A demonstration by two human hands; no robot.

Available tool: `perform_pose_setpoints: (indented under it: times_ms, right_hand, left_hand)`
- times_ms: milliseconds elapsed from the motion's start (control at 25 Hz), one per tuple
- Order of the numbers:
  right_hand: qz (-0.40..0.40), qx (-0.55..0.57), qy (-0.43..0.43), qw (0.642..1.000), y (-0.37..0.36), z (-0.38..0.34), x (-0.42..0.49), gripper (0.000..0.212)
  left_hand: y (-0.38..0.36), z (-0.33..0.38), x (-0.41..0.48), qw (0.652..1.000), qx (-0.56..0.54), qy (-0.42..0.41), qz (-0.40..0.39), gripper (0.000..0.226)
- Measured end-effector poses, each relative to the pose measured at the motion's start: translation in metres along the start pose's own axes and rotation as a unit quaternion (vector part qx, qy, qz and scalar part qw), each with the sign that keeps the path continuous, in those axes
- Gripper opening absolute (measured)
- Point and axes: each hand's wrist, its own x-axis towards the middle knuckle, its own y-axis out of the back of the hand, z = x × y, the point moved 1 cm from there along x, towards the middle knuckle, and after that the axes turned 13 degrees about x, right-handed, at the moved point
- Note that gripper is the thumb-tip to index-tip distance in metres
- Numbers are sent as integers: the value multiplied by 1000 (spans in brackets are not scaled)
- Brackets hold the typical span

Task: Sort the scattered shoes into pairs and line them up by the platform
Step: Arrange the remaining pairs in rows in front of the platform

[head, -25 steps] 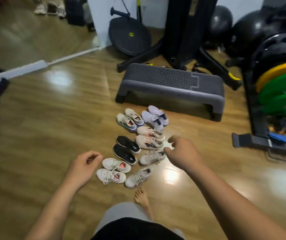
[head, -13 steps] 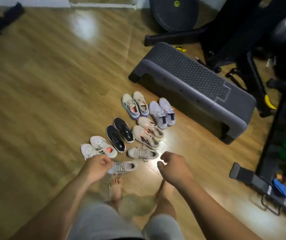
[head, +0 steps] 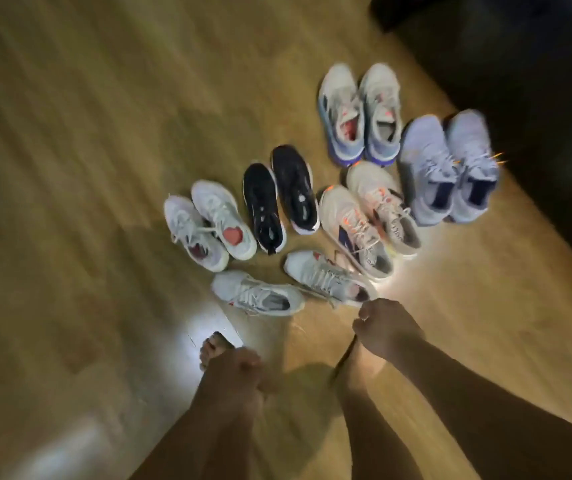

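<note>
Progress looks well along; five pairs stand side by side on the wooden floor (head: 87,168). The lavender pair (head: 447,168) and the blue-soled pair (head: 360,112) lie closest to the dark platform (head: 520,64); the beige-and-orange pair (head: 367,223), the black pair (head: 281,199) and the white pair (head: 208,226) with red insoles trail away from it in a slanting run rather than a straight line. What seems left is the sixth pair; the nearer grey-white shoe (head: 256,294) and the farther grey-white shoe (head: 329,278) lie apart and askew, just ahead of a bare foot (head: 213,348); they want setting together, and the run may want straightening. The left hand (head: 239,372) hangs low, fingers curled in on nothing as far as the blur allows; the right hand (head: 385,327) hovers just beside the heel of the farther grey-white shoe, fingers curled together and empty.
</note>
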Motion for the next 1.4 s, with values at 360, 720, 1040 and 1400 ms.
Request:
perform_pose_setpoints:
  times_ms: [360,720,1040,1400]
  right_hand:
    - [21,-142,113,983,-121,89,165,51]
    - [28,-9,57,998,-116,10,123,21]
    - [-167,103,-118,973,-145,-72,72,48]
    - [-99,-136,-57,984,-167,-93,80,30]
  left_hand:
    - [-168,14,217,997,-71,16,24,62]
    - [-131,7,157,999,14,-24,47,27]
    - [-98,-39,96,978,119,-168,28,31]
    - [-25,-58,115,914,127,-344,171,37]
